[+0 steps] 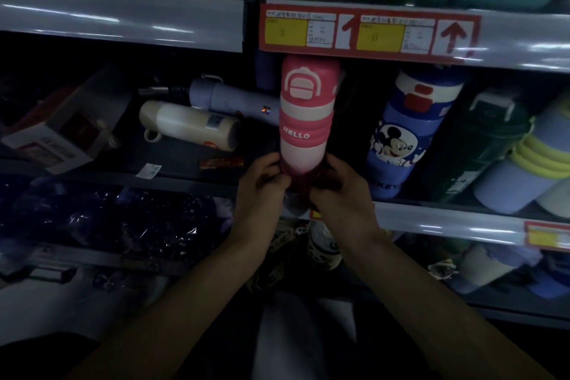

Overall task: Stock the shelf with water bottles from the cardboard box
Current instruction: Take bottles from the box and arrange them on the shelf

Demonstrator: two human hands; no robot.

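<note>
Both hands, left and right, grasp the pink bottle's base at the shelf's front edge, not yet released; box unseen.

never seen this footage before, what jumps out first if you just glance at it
The pink bottle marked HELLO stands upright dead centre, its base gripped by the left hand and the right hand at the shelf edge. Just right of it stands a blue Mickey Mouse bottle, and above both runs a red price label strip with yellow tags and arrows pointing up.
</note>
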